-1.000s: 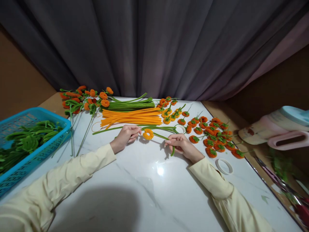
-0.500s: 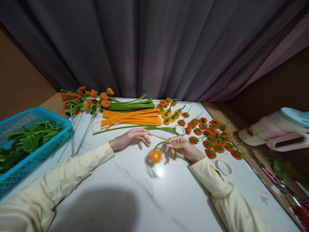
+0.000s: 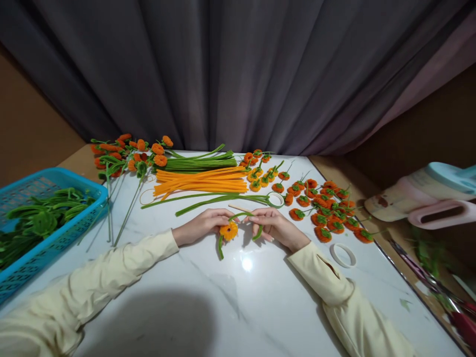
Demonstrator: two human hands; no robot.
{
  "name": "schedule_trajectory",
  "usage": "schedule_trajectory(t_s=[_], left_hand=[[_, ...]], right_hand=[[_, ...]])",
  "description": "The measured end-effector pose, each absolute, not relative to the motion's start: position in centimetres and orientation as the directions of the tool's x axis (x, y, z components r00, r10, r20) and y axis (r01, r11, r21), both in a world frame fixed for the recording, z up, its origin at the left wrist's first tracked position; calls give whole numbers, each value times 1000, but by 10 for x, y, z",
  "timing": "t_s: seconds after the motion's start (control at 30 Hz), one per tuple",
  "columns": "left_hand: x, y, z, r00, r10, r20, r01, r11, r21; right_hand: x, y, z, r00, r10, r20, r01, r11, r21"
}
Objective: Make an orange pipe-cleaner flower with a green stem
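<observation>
The yellow flower [image 3: 229, 230] sits at the fingertips of my left hand [image 3: 217, 221], which pinches it on the far side, while my right hand [image 3: 264, 222] pinches the green strip [image 3: 240, 216] that arches between the two. On the near side of both hands the white tabletop [image 3: 223, 302] stretches towards me — its dark edge runs beyond my right wrist, and the blue basket [image 3: 55, 238] stands well left of my left hand. The flower is a fuzzy ring with a dark centre, and a green end dangles below it.

The left hand [image 3: 208, 224] holds a yellow-orange flower [image 3: 228, 231] while the right hand [image 3: 278, 226] pinches its green stem [image 3: 258, 233].
</observation>
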State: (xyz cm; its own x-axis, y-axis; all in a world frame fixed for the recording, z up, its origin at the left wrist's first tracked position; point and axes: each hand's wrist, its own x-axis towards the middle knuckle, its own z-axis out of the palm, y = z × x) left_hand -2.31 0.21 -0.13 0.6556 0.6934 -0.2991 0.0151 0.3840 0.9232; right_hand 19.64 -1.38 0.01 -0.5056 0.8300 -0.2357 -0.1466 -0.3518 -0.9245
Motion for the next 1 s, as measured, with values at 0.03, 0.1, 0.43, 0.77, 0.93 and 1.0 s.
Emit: schedule_trajectory(t_s=[0.03, 0.1, 0.43, 0.77, 0.93, 1.0], left_hand=[[-24, 3, -2, 649, 699, -300, 7, 389, 921], [-26, 4, -3, 646, 701, -302, -24, 414, 910], [-26, 4, -3, 697, 668, -261, -98, 449, 888], [-22, -7, 3, 676, 694, -248, 258, 93, 962], [-20, -7, 3, 668, 728, -152, 315, -91, 945], [-20, -7, 1, 662, 736, -142, 370, -157, 916]], right_hand=[[197, -14, 0, -512, 827, -233, -143, -349, -926], [197, -13, -1, -521, 822, -228, -137, -344, -929], [199, -11, -7, -506, 837, -208, -173, -334, -927], [189, -19, 9, -652, 723, -231, -34, -331, -943], [177, -22, 8, -669, 691, -272, 67, -308, -949], [175, -23, 7, -660, 698, -278, 65, -316, -947]])
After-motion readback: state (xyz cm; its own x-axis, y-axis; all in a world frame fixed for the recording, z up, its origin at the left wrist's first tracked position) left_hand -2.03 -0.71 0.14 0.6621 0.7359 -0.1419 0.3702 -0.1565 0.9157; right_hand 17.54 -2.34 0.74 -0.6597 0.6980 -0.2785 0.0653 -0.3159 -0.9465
